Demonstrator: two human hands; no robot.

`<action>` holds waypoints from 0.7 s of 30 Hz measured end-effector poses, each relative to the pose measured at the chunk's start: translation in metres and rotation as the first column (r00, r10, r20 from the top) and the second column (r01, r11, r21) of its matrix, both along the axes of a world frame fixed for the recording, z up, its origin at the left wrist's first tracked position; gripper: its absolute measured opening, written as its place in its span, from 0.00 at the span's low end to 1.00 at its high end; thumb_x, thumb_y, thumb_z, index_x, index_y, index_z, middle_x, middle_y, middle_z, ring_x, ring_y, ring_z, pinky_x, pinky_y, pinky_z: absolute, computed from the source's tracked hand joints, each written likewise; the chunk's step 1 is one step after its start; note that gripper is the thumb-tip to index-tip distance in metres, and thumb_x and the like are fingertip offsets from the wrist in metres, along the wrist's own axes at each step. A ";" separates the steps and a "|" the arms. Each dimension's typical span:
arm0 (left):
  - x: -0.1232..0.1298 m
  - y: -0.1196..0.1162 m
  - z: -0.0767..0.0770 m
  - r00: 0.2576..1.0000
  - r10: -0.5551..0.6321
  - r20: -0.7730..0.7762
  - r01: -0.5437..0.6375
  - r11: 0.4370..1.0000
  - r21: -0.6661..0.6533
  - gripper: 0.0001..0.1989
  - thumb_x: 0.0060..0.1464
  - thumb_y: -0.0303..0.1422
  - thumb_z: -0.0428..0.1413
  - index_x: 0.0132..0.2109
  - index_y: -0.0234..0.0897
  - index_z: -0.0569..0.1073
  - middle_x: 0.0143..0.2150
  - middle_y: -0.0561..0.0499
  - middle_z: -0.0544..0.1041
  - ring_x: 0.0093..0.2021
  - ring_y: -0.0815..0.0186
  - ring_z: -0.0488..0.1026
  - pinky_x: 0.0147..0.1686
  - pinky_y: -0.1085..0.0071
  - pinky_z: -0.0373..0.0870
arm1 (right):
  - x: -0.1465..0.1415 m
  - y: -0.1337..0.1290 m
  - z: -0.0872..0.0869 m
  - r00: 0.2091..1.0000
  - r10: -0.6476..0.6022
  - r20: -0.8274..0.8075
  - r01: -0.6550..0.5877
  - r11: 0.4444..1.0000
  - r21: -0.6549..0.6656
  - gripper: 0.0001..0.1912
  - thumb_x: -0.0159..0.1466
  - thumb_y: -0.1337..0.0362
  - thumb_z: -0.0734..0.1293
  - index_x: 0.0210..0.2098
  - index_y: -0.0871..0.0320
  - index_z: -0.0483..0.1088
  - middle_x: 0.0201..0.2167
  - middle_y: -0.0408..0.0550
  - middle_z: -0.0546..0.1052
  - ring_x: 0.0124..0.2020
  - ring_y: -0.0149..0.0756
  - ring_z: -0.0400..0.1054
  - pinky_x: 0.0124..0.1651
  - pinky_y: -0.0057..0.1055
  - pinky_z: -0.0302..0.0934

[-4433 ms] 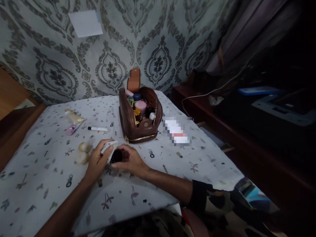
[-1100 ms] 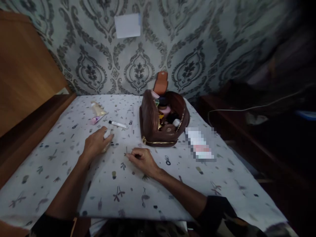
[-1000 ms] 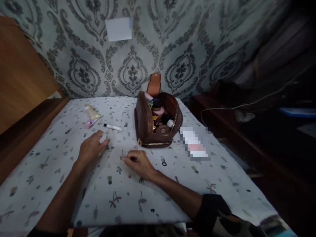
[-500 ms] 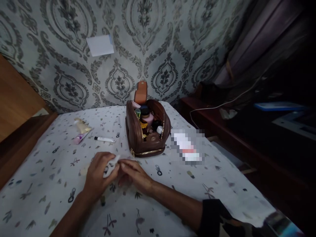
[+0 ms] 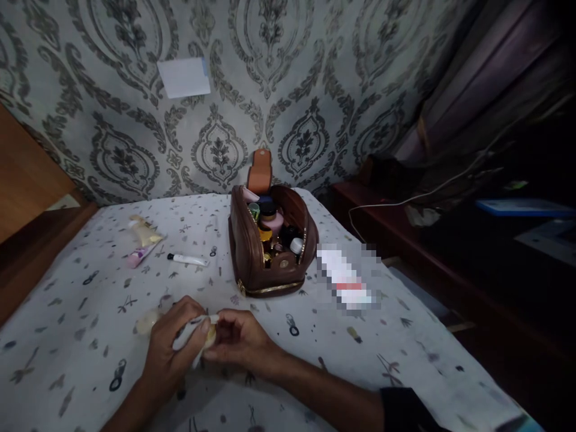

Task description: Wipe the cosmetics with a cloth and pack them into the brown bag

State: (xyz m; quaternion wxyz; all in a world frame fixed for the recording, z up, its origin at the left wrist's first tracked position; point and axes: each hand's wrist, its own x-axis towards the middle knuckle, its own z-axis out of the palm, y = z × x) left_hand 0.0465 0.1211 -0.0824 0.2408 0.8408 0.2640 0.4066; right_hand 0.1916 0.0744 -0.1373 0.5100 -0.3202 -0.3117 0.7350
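My left hand [image 5: 173, 339] is closed around a crumpled white cloth-like piece [image 5: 185, 333] with dark marks, its thumb pressed on top. Against its right side shows a small pale-yellow rounded item [image 5: 210, 337], whose kind I cannot make out. My right hand [image 5: 245, 341] meets it there, fingers curled and pinching at the yellow item and the white edge. Just left of my left hand lies a pale cream round thing [image 5: 147, 323], partly hidden. Beyond both hands stands an unzipped brown toiletry bag [image 5: 270, 287], filled with bottles and jars.
A white tube with a black cap [image 5: 188, 260], a pink-and-purple tube [image 5: 137, 257] and a yellowish pouch [image 5: 146, 231] lie on the patterned sheet [image 5: 315, 372] at left. Right of the bag is a blurred-out item [image 5: 346, 279]. A white cable [image 5: 405, 196] runs behind.
Both hands have shifted slightly lower in view. The yellow item now shows between them, and my right fingers are curled more around it. The cream thing at left shows more.
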 end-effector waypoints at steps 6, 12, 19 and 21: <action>-0.006 0.003 -0.009 0.990 0.143 -0.020 -0.144 0.969 -0.199 0.12 0.61 0.34 0.52 0.29 0.37 0.67 0.25 0.56 0.68 0.26 0.70 0.67 0.26 0.77 0.64 | 0.001 -0.001 -0.006 0.999 0.004 -0.034 -0.006 0.999 -0.047 0.33 0.33 0.63 0.84 0.34 0.59 0.68 0.30 0.38 0.75 0.32 0.26 0.70 0.40 0.26 0.63; -0.005 0.005 -0.012 0.984 0.163 -0.071 -0.178 0.911 -0.371 0.13 0.62 0.40 0.51 0.32 0.37 0.71 0.27 0.54 0.72 0.27 0.67 0.70 0.27 0.75 0.67 | 0.004 -0.001 0.000 0.999 -0.023 -0.034 0.023 1.000 -0.011 0.32 0.37 0.63 0.83 0.38 0.58 0.68 0.33 0.39 0.76 0.34 0.26 0.71 0.42 0.25 0.65; 0.003 0.005 -0.015 0.989 0.145 -0.009 -0.139 0.930 -0.340 0.14 0.60 0.41 0.51 0.43 0.38 0.75 0.38 0.47 0.79 0.37 0.59 0.77 0.35 0.69 0.75 | 0.008 0.004 0.001 0.990 -0.133 -0.034 0.134 0.991 0.026 0.30 0.41 0.62 0.83 0.39 0.56 0.67 0.37 0.41 0.78 0.36 0.27 0.73 0.44 0.26 0.65; 0.002 0.006 -0.019 0.990 0.139 -0.013 -0.136 0.939 -0.317 0.14 0.59 0.41 0.52 0.46 0.38 0.75 0.39 0.47 0.79 0.39 0.58 0.78 0.38 0.68 0.76 | 0.009 0.004 0.000 0.987 -0.159 -0.039 0.160 0.987 0.018 0.31 0.42 0.61 0.82 0.40 0.55 0.65 0.37 0.42 0.78 0.36 0.28 0.73 0.43 0.26 0.65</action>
